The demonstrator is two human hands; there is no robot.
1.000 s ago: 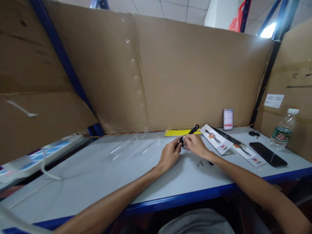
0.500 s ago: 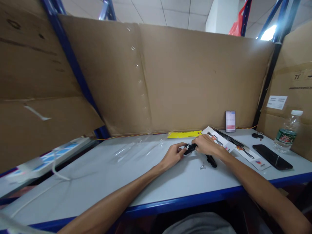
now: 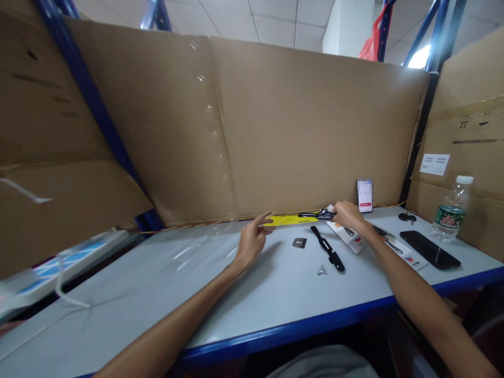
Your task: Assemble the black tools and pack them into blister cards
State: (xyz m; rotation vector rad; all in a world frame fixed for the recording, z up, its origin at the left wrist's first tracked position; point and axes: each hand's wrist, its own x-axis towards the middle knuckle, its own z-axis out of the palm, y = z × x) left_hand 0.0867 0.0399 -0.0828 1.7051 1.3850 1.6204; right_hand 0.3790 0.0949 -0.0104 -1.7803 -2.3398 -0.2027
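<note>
My right hand is closed on one end of a black spokeshave, held low over the back of the table near the yellow paper strip. My left hand is raised above the tabletop with fingers apart, holding nothing. Between my hands lies a small flat metal blade with a slot. A second black spokeshave body rests to its right, slanting toward me. Small silver screws lie just in front of that body.
Printed cards with tools lie beneath my right forearm. Farther right are a dark phone, keys and a water bottle. Another phone leans against the cardboard wall. A power strip lies at left.
My hands have moved apart. The left let go and drew back leftward; the right carried the spokeshave toward the back. The blade and the whole second body now show on the table.
</note>
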